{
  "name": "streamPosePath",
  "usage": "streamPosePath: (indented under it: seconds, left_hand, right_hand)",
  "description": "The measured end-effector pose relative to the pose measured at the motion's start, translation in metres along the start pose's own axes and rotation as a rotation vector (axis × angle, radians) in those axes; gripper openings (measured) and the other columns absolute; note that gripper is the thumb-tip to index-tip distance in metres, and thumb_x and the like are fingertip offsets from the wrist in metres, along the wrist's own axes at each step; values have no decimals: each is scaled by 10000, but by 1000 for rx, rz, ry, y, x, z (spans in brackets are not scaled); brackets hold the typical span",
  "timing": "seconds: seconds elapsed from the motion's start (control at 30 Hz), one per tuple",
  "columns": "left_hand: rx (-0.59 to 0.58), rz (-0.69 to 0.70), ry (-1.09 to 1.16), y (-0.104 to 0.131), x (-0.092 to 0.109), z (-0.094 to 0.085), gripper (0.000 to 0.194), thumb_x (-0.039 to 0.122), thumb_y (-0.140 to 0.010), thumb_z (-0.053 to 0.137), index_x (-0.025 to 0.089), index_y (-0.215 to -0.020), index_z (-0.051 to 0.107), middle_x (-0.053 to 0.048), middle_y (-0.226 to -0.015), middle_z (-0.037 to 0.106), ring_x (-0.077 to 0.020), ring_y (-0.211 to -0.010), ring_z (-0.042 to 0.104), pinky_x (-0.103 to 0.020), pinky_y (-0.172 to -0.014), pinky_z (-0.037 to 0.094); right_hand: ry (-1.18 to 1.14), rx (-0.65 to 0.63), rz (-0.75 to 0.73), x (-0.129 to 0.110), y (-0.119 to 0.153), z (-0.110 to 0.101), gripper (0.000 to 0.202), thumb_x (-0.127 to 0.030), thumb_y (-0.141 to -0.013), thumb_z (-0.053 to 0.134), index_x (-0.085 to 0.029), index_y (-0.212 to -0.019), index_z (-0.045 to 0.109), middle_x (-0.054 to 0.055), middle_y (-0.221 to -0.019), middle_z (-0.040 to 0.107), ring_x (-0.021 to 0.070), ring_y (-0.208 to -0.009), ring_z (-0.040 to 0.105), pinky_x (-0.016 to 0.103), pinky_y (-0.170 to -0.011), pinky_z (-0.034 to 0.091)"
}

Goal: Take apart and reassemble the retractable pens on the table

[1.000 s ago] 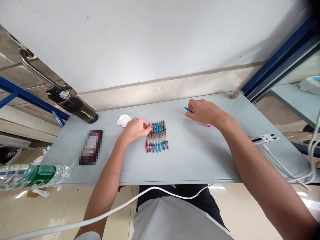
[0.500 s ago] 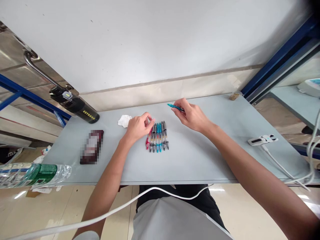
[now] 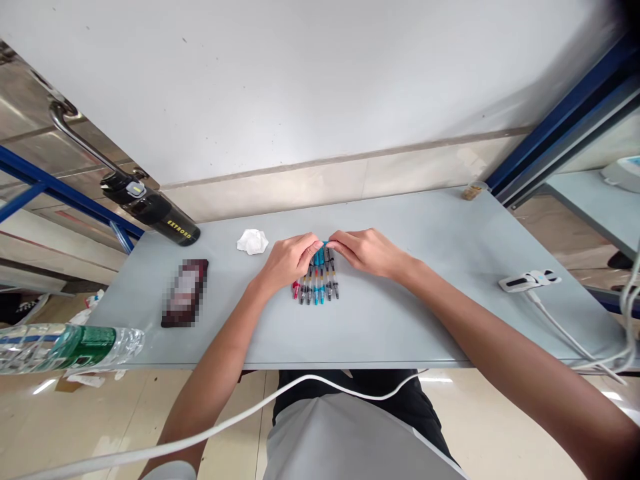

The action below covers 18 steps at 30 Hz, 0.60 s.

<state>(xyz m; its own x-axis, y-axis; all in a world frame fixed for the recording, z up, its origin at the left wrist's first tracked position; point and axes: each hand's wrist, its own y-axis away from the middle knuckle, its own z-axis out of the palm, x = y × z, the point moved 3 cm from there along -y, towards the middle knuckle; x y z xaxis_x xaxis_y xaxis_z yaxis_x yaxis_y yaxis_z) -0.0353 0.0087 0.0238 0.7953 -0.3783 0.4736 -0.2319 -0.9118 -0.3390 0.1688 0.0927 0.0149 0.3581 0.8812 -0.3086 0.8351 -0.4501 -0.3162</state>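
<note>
A teal pen [image 3: 325, 243] is pinched between my two hands, with only a short piece of it showing. My left hand [image 3: 294, 257] closes thumb and fingers on its left end. On its right end, the fingers of my right hand [image 3: 367, 251] are pressed together. Just below the hands, a row of several pens [image 3: 316, 283] lies side by side on the grey table [image 3: 400, 320]. They have red, grey and teal parts and clear barrels; my hands hide part of their upper ends.
A crumpled white tissue [image 3: 252, 241] lies left of my left hand. Farther left are a black bottle [image 3: 165, 217], a blurred dark packet [image 3: 185, 293] and a clear water bottle [image 3: 85, 347]. On the right are a white device [image 3: 530, 280] with a cable and a small tub [image 3: 473, 192].
My right hand has moved left and down with the teal pen, over the row. My left hand has shifted slightly right and now grips the pen's other end.
</note>
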Motion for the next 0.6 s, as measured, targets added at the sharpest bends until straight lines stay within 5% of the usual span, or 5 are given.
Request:
streamPosePath:
  seconds: [0.1,0.27,0.47,0.6]
  left_hand:
    - [27,-44,102,0,3,0,440,450,-1175,398,240,-788,399,10,-683,489,-161,-615,408,-347,-665,337]
    - [86,-126,196,0,3,0,558,539,-1172,392,229,-709,419,14,-614,479,-143,-575,433,-338,-647,363]
    - [112,-7,39,-1,-3,0,284,482,-1137,530,235,-1053,642,10,-782,624,-146,-661,510,-307,-680,390]
    - [167,-36,54,-2,-6,0,481,479,-1159,479,214,-761,527,22,-632,501,-130,-582,431,-324,-631,335]
  right_hand:
    - [-31,43,22,-1,1,-3,432,-570,-1165,390,-206,-1281,592,77,-891,744,209,-661,576,324,-621,292]
    - [-120,41,12,-2,3,-1,175,-355,-1118,445,-214,-1193,518,84,-968,732,195,-658,553,320,-636,353]
    - [-129,74,-63,-1,2,0,190,-357,-1157,410,-217,-1177,538,65,-954,686,182,-628,495,324,-622,348]
    - [-111,95,-116,-4,2,1,258,-390,-1186,396,-205,-1233,569,84,-1057,677,179,-682,530,329,-644,380]
